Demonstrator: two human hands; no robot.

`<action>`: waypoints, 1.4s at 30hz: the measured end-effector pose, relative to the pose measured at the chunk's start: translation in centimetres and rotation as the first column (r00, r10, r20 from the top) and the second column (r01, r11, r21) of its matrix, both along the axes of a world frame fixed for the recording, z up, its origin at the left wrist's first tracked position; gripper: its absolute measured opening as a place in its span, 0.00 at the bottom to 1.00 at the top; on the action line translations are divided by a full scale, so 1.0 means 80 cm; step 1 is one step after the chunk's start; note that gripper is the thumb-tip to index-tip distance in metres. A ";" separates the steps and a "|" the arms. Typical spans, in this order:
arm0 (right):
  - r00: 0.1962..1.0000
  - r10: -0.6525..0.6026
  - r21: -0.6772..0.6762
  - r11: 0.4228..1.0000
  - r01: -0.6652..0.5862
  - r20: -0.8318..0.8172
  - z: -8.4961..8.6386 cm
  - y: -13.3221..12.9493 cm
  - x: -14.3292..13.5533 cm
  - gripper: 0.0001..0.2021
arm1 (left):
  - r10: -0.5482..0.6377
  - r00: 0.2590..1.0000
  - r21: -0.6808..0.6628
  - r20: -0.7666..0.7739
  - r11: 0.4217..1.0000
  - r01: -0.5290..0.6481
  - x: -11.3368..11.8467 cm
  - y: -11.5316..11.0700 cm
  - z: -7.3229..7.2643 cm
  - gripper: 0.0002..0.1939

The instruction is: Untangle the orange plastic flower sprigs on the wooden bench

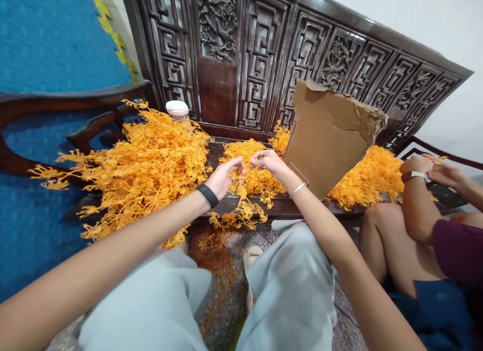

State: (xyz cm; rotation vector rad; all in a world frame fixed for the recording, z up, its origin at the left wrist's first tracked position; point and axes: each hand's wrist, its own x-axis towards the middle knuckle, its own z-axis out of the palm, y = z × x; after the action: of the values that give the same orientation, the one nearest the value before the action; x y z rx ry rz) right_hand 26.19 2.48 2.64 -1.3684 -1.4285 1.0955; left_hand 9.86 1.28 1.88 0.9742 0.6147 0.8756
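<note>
Orange plastic-looking sprigs lie on a dark wooden bench (pixel 222 206) in a tall heap (pixel 151 160) at the left and a lower heap (pixel 260 172) in the middle. My left hand (pixel 227 176), with a black band on its wrist, has its fingers curled round an orange sprig (pixel 241 210) that hangs below it over the bench edge. Close by on the right is my right hand (pixel 266 161), a silver bangle on its wrist. Its thumb and fingertips are pinched together; what they hold, if anything, is too small to make out. A small gap separates the hands.
A cardboard piece (pixel 328 135) stands right of my right hand, before another orange heap (pixel 368 177). A white-lidded jar (pixel 177 109) is behind the left heap. At the right sits a person (pixel 418 205) with both hands together. Orange bits litter the floor (pixel 222 270).
</note>
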 end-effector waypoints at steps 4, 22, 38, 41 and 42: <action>0.964 -0.265 0.029 0.964 0.265 -0.022 -0.003 0.014 0.002 0.06 | 0.124 0.992 -0.022 -0.028 0.992 -0.124 0.011 -0.001 0.003 0.13; 0.864 -0.496 -0.082 0.868 0.490 -0.090 -0.058 0.010 0.046 0.05 | 0.026 1.000 0.062 -0.013 0.998 -0.025 -0.033 -0.010 0.017 0.19; 0.984 0.145 0.298 0.939 -0.168 0.100 0.003 -0.053 -0.008 0.17 | 0.026 0.998 -0.073 0.060 0.997 -0.022 -0.025 -0.016 0.011 0.12; 0.949 0.161 0.396 0.880 -0.263 0.273 0.003 -0.060 -0.030 0.21 | -0.047 0.997 -0.022 0.069 0.999 0.048 -0.019 -0.021 0.009 0.12; 0.934 0.145 0.419 0.864 -0.280 0.325 0.002 -0.061 -0.034 0.20 | -0.061 0.995 -0.008 0.073 0.998 0.062 -0.017 -0.023 0.009 0.12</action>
State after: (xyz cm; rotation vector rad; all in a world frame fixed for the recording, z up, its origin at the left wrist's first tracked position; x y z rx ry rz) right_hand 23.44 -2.36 2.81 -1.0618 -1.9450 0.6377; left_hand 8.47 -0.58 2.59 0.9428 0.5241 0.8489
